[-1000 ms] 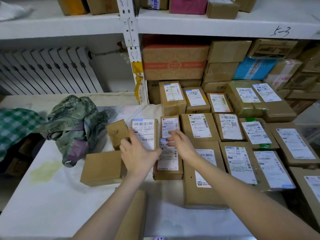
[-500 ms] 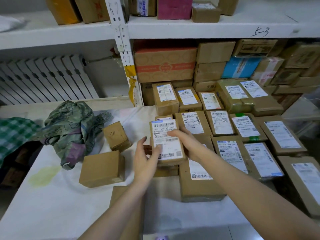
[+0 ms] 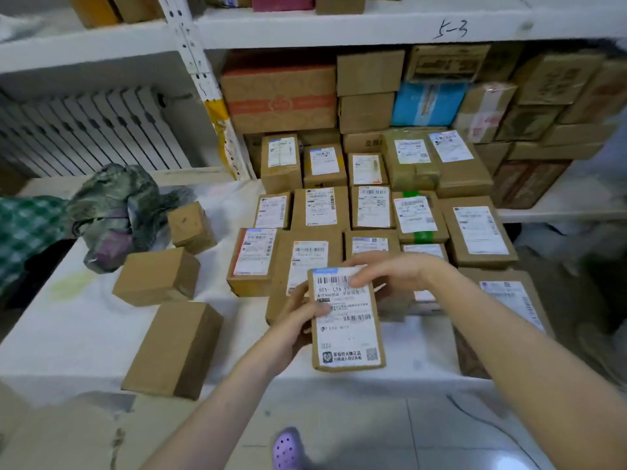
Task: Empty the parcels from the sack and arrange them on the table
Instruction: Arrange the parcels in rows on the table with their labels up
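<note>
Holding a small labelled parcel (image 3: 346, 334) above the worktop (image 3: 78, 334) near its front edge; left hand (image 3: 298, 317) grips its left side, right hand (image 3: 390, 274) pinches the top. Stiff cardboard, probably light; side edges grip best.

The left hand (image 3: 293, 320) has its fingers hidden behind the held parcel (image 3: 346, 320). The right hand (image 3: 390, 273) and its forearm cover parts of the labelled parcels (image 3: 424, 252) beneath. The top edge cuts off the boxes (image 3: 281, 0) on the upper shelf (image 3: 339, 28), the left edge the checked cloth (image 3: 23, 232), and the bottom edge a purple shoe (image 3: 286, 449). Print on the rear labels (image 3: 324, 161) is too blurred to read.
</note>
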The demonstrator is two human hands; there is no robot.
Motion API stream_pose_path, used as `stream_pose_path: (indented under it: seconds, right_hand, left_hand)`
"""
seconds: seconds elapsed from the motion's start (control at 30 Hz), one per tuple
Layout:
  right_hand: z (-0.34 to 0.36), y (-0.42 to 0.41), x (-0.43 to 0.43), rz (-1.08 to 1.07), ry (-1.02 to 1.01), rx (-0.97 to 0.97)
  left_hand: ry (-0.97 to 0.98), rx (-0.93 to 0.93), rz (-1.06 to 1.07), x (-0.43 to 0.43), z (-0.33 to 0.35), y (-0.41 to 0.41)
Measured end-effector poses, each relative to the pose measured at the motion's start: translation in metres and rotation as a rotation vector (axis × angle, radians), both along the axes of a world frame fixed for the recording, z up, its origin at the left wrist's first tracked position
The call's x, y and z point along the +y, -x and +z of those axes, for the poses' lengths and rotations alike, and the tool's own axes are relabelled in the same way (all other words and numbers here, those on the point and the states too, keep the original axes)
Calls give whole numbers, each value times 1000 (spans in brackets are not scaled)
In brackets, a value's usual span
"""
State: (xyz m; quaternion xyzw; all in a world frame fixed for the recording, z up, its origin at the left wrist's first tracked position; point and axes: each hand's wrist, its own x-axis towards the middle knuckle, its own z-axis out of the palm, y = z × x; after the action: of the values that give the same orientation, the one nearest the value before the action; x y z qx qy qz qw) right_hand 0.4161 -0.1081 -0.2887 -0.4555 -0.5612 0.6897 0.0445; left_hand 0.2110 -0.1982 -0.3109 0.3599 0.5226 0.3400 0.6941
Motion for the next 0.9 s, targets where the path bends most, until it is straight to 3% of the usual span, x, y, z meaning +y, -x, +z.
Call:
stream_pose_path:
  seconds: [0.1,0.2,0.4,0.5,0.67,0.8,0.9]
  right_hand:
    - [1,-29,-8,269,-40,-254]
    - [-2,-58,-16,375,-154,-368]
    - [-22,-108,-26,310,-157,-604]
    - [-35,-116,-30,201,-266,-661]
    - [-52,-124,-40,-55,-511,-742]
    - [-59,-121,-50,-23,-524,-875]
    - [-67,-118,-50,-53,-550,-863]
  left_hand:
    - [39,37,-68,-22,-13,-40]
    - [183,-1,-121,-36,-37,-83]
    - [337,5,-254,-44,-74,-132]
    - [374,22,-267,-38,-82,-141]
    - [343,63,-151,-33,-95,-158]
    - [264,150,-76,-42,-99,-180]
    - [235,182,-19,-41,-99,-188]
